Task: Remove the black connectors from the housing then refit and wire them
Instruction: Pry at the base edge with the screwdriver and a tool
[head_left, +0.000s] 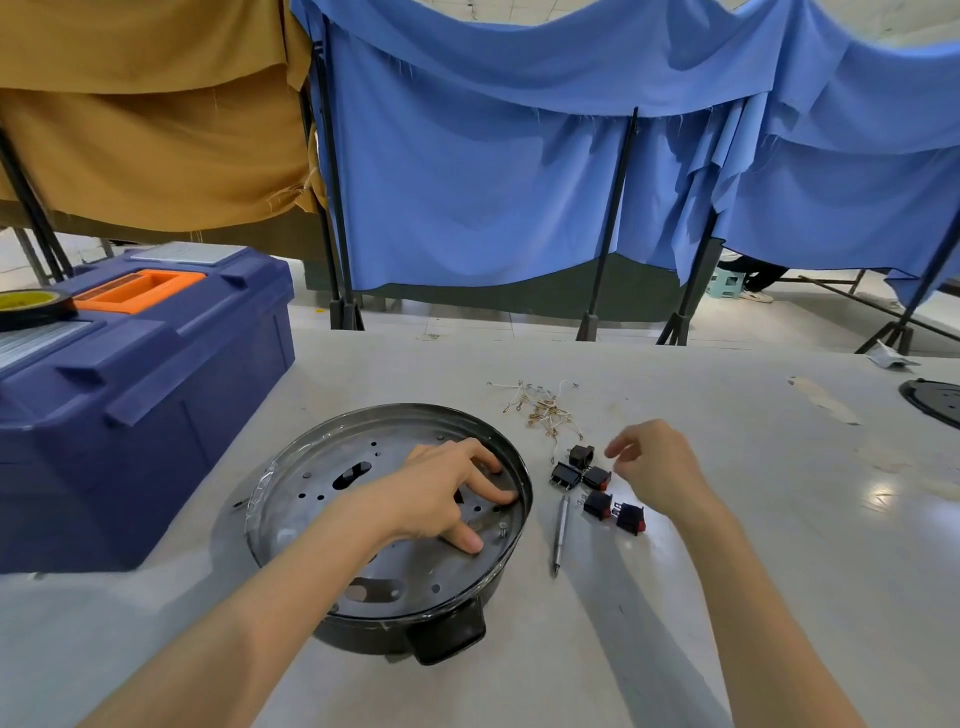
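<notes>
Left hand (447, 488) grip splayed, pressing housing (311, 483) steady; right hand (654, 467) grip relaxed, empty (choosing?), black connectors (596, 477) just beneath it.

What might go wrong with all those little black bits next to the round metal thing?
1. The black connectors lie loose close by the right hand; a careless sweep might scatter them.
2. The screwdriver lies beside the housing, so it may roll if bumped.
3. The thin wires sit in a tangle and might snag when pulled apart.
</notes>
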